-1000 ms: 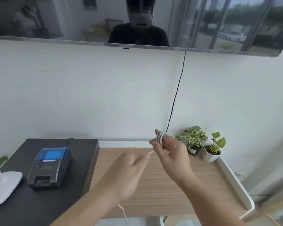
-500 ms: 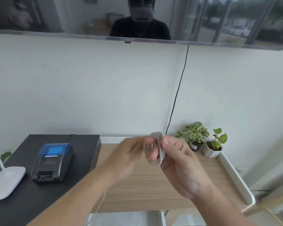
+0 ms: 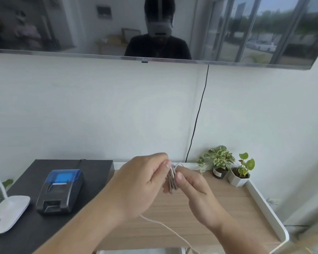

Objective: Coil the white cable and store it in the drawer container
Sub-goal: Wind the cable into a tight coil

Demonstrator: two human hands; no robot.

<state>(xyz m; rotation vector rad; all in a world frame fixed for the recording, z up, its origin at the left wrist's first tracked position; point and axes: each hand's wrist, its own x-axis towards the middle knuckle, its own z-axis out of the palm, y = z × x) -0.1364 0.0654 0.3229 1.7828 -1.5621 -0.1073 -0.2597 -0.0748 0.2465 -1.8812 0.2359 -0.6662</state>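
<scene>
The white cable (image 3: 172, 177) is wound into a small bundle of loops held upright between both hands above the wooden shelf top (image 3: 218, 213). My left hand (image 3: 141, 182) pinches the bundle from the left with thumb and fingers. My right hand (image 3: 193, 187) grips it from the right, with the loops around its fingers. A loose tail of the cable (image 3: 165, 226) hangs from under my left hand and runs down to the right, out of the frame's bottom. The drawer container shows only as a pale rim (image 3: 140, 251) at the bottom edge.
A black-and-blue receipt printer (image 3: 60, 191) and a white lamp base (image 3: 6, 210) sit on the black cabinet (image 3: 92, 167) at left. Two small potted plants (image 3: 228, 165) stand at the shelf's back right. A black wire (image 3: 197, 114) drops from the wall-mounted screen.
My left hand came up from lower left and closed on the bundle beside my right hand. The loose tail now trails to the right under my hands. The head camera tilted up a little.
</scene>
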